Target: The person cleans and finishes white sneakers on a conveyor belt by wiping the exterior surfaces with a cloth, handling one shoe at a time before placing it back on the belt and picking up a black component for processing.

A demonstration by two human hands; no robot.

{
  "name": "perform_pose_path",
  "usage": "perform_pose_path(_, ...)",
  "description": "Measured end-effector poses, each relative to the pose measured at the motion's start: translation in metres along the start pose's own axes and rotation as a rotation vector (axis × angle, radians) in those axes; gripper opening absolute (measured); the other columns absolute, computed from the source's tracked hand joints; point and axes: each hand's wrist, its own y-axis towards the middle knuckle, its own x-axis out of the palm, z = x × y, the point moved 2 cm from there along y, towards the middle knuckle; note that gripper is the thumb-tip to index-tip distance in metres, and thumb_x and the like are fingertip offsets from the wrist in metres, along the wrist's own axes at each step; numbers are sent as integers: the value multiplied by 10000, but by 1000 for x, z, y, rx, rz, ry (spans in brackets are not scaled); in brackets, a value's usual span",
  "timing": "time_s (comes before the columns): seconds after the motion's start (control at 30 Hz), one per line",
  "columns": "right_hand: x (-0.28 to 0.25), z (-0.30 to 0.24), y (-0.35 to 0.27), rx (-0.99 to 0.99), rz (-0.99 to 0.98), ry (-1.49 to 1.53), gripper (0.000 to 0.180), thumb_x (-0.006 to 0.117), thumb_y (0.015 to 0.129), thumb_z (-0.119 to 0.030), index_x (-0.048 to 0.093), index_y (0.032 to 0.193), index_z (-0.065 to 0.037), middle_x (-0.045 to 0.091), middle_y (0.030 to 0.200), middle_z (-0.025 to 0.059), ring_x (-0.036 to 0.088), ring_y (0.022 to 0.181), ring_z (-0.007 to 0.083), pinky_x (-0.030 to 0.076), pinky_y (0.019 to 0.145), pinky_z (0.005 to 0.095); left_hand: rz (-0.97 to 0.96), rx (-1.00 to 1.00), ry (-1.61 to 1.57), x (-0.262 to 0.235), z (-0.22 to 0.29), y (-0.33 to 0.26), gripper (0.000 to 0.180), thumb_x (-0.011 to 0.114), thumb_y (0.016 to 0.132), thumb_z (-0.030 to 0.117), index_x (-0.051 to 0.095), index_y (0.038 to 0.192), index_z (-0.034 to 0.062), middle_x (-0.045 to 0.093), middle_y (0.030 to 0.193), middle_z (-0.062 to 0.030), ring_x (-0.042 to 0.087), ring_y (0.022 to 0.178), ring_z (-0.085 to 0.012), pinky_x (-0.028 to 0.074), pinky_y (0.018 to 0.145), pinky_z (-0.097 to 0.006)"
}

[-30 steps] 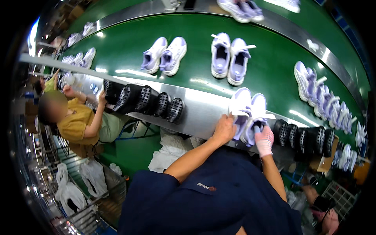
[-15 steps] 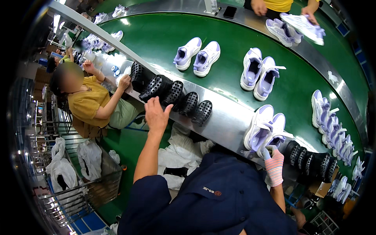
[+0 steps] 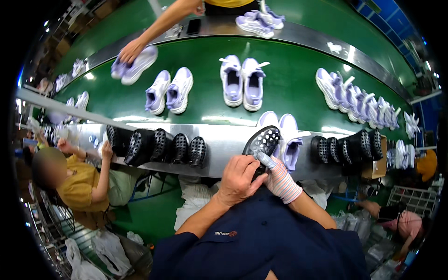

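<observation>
In front of my chest, a black, shoe-shaped piece full of round holes [image 3: 262, 140] is tilted up between my two hands. My bare left hand [image 3: 239, 179] is closed on its lower left side. Striped knit cloth covers my right hand [image 3: 282, 181], whose fingers grip the piece's lower right side. My fingers hide its lower end. Right behind it stands a pair of white and lilac sneakers [image 3: 291, 147], the left one partly covered by the black piece.
Rows of similar black perforated pieces stand on the metal ledge [image 3: 224, 161], left [image 3: 161, 147] and right [image 3: 347, 149]. More sneakers [image 3: 242, 84] stand on the green surface [image 3: 205, 102]. Across it, a co-worker's hand [image 3: 132, 50] holds sneakers; another person [image 3: 88, 179] sits left.
The view has swung right. My left hand has left the black row, my right hand the sneakers; both now hold a black piece. The co-worker's sneakers have moved left over the green surface.
</observation>
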Motion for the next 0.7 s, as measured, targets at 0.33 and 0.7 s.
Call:
perform_pose_path(0.33,-21,-34,-63,-262,249,-1629,641,673,920,-548,598,1271,-17,710,973,257,697,944,412,546,845,472,-56,-872,-807,88,-62,0,172,699,906,23,701,1073,-21,678,957,-38,598,881,-92,496,763,-251)
perform_pose_path(0.7,-82,-43,-72,-192,427,-1783,574,702,900,-537,656,873,35,672,737,259,671,753,457,534,713,523,-237,-622,96,129,-59,-2,314,763,861,240,728,1065,4,697,983,-184,631,988,-316,513,852,-400)
